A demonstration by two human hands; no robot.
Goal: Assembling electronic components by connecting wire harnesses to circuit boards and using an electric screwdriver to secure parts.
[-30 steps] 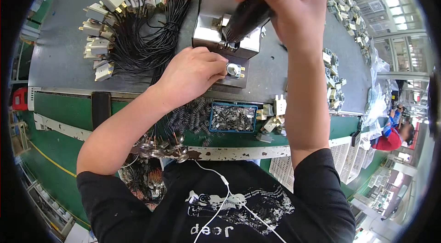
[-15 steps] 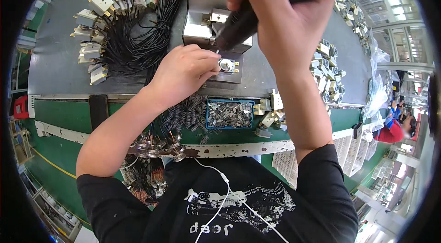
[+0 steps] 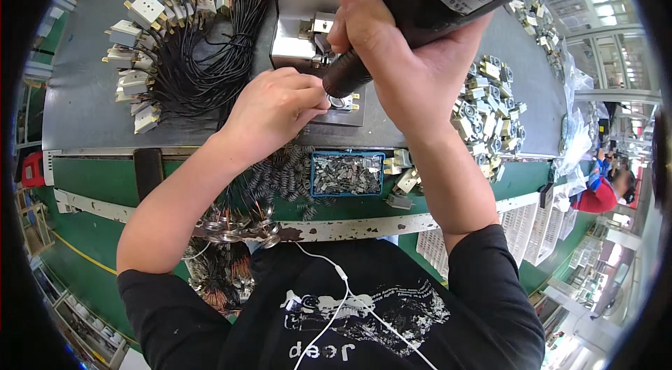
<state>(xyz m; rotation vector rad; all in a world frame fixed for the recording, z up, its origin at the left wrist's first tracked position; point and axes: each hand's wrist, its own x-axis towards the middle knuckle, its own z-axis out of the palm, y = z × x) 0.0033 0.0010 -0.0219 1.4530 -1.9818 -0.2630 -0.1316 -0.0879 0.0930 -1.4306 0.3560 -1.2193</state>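
My right hand (image 3: 420,65) grips a black electric screwdriver (image 3: 409,2), fingers wrapped round its body. The tool slants down to the left, and its nose reaches a small pale plug housing with brass pins (image 3: 344,102) on a dark metal plate (image 3: 350,119). My left hand (image 3: 274,107) is closed, with thumb and fingertips pinched at the left edge of that housing. The screwdriver's nose hides part of the housing and its tip. Just behind stands a shiny metal fixture (image 3: 297,9), with another pale block (image 3: 323,23) in it.
Wired plug housings (image 3: 147,11) with bundled black leads (image 3: 210,69) lie at left. Loose housings (image 3: 490,104) are heaped at right. A blue tray (image 3: 312,184) of small metal parts sits near the table edge, beside springs (image 3: 269,177). Another person (image 3: 598,191) is far right.
The screwdriver has come down and slightly left, its nose now over the plug housing. My right hand moved with it; my left hand stays pinched at the housing, shifted slightly left.
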